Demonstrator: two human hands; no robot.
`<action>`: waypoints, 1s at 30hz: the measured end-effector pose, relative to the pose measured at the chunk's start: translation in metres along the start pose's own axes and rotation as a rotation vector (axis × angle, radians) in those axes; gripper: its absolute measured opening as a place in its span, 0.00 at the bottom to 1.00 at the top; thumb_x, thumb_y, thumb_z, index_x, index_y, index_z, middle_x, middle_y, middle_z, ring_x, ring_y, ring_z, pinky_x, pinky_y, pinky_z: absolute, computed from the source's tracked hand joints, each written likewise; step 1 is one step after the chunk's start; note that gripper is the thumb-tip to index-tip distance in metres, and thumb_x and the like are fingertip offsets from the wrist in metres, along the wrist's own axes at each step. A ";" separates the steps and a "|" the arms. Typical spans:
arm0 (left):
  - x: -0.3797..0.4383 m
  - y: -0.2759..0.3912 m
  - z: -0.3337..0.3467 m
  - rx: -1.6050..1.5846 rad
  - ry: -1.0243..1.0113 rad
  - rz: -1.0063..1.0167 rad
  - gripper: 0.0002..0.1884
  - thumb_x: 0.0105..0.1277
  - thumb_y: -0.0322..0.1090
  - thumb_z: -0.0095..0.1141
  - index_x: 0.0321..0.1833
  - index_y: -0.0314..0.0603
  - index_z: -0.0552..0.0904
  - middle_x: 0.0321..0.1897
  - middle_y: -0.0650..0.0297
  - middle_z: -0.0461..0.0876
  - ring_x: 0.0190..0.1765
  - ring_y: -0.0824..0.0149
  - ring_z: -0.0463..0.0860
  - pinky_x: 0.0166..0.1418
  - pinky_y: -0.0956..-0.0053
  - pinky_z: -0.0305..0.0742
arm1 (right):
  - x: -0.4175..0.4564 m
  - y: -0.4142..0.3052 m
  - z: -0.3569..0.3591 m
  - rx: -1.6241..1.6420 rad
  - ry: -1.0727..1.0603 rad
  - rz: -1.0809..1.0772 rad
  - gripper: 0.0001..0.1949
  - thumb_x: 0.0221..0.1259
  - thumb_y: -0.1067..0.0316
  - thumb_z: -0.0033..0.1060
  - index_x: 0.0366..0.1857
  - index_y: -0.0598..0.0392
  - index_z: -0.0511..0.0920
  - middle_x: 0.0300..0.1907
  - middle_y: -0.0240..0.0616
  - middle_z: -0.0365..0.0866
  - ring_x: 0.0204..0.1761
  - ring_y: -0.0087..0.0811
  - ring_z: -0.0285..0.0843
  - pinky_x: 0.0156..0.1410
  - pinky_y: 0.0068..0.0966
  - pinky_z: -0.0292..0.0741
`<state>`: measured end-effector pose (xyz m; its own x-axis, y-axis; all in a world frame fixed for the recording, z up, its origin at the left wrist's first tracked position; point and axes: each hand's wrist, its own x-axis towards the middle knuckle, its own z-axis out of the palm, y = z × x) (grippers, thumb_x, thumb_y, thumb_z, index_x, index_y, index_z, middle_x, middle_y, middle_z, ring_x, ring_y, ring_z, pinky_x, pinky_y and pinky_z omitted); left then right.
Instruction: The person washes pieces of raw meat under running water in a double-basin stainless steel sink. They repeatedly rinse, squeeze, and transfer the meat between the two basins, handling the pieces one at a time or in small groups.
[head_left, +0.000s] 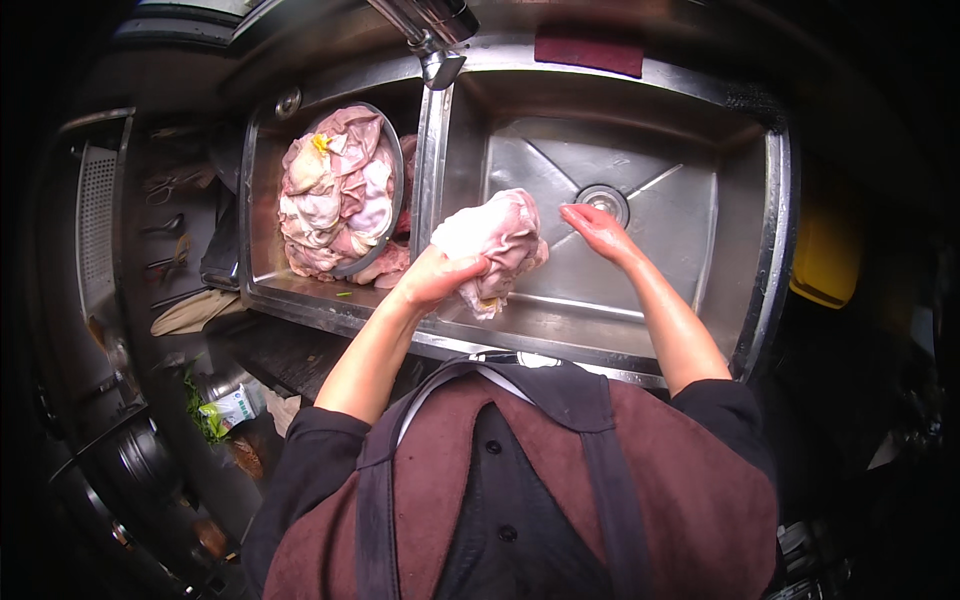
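Note:
My left hand (439, 277) grips a pale pink, wet, folded piece of raw offal (506, 236), which looks like an animal stomach. The piece hangs over the left side of the right sink basin (525, 172), near the divider. To the right of it, my right hand (600, 232) is held apart near the drain (602, 201), fingers together and nothing visible in them. A heap of similar raw offal (337, 195) with a yellow bit on top fills a round grey container (397, 161) in the left basin (259, 187).
More raw meat (386, 266) lies beside and under the round container. A chrome faucet (439, 64) reaches over the divider (431, 142). A dark red cloth (589, 51) lies on the back rim. Kitchen tools, including a ladle (169, 223), lie at left; a yellow bin (825, 255) stands right.

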<state>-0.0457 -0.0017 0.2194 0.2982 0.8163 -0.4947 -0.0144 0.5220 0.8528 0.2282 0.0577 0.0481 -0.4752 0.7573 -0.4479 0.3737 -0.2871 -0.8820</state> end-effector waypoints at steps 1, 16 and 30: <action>0.004 -0.003 0.001 -0.042 -0.051 0.003 0.30 0.61 0.32 0.64 0.67 0.34 0.72 0.58 0.61 0.78 0.59 0.67 0.77 0.67 0.70 0.71 | -0.011 -0.020 0.007 0.417 -0.124 0.045 0.30 0.73 0.42 0.54 0.71 0.50 0.70 0.63 0.43 0.79 0.64 0.36 0.77 0.69 0.33 0.72; 0.046 -0.048 0.025 0.587 -0.143 -0.036 0.21 0.53 0.41 0.70 0.51 0.46 0.86 0.43 0.55 0.89 0.47 0.61 0.86 0.56 0.68 0.78 | -0.104 -0.162 0.012 0.720 0.311 -0.244 0.10 0.61 0.74 0.65 0.46 0.58 0.82 0.40 0.32 0.85 0.42 0.24 0.83 0.53 0.25 0.79; 0.039 -0.060 0.012 0.139 0.081 -0.011 0.07 0.67 0.34 0.57 0.41 0.41 0.84 0.30 0.71 0.80 0.33 0.77 0.76 0.38 0.79 0.72 | -0.092 -0.110 -0.113 -0.046 0.615 -0.140 0.11 0.57 0.67 0.66 0.43 0.58 0.82 0.41 0.41 0.87 0.44 0.32 0.85 0.52 0.29 0.79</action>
<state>-0.0216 -0.0038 0.1506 0.2199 0.8309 -0.5112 0.1223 0.4964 0.8594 0.3211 0.0856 0.2033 0.0174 0.9884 -0.1507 0.3814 -0.1459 -0.9128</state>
